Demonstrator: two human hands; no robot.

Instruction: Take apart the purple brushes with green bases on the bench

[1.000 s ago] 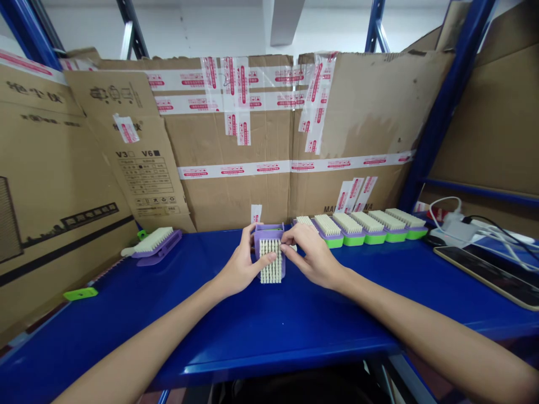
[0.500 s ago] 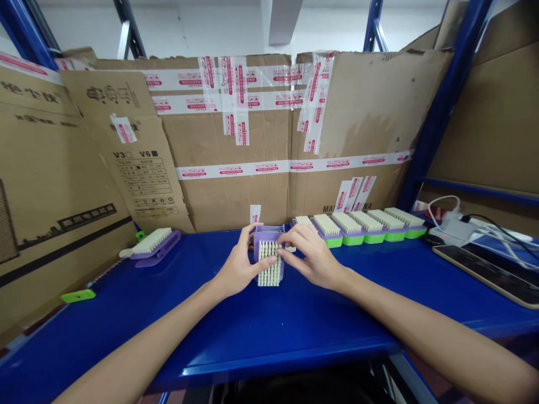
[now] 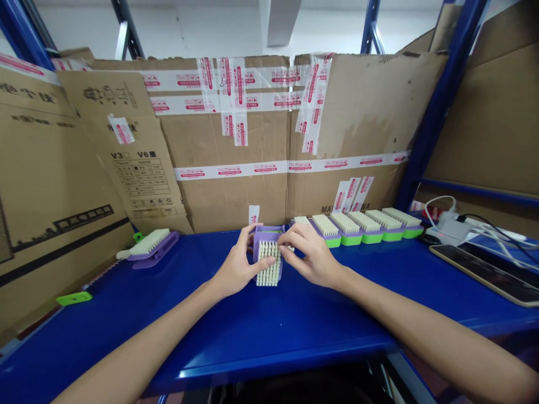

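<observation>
Hands are gripping one purple brush (image 3: pixel 268 259) near the tabletop's (image 3: pixel 269 331) back edge. Left hand (image 3: pixel 238 266) is closing around its left side, and right hand (image 3: pixel 309 258) is pinching its right side, bristles facing the person. Row of brushes (image 3: pixel 362 227) is lying just beside, along the back edge.

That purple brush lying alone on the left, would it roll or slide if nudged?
The purple brush probably slides rather than rolls: its body looks flat and long. It rests tilted, so it might rock. Plastic and bristles suggest it is light.

A purple scrub brush (image 3: pixel 269 259) with cream bristles sits at the centre of the frame, standing on end on the blue surface (image 3: pixel 273 325). Its bristle face is turned toward the camera, and its purple back faces the cardboard behind.
</observation>
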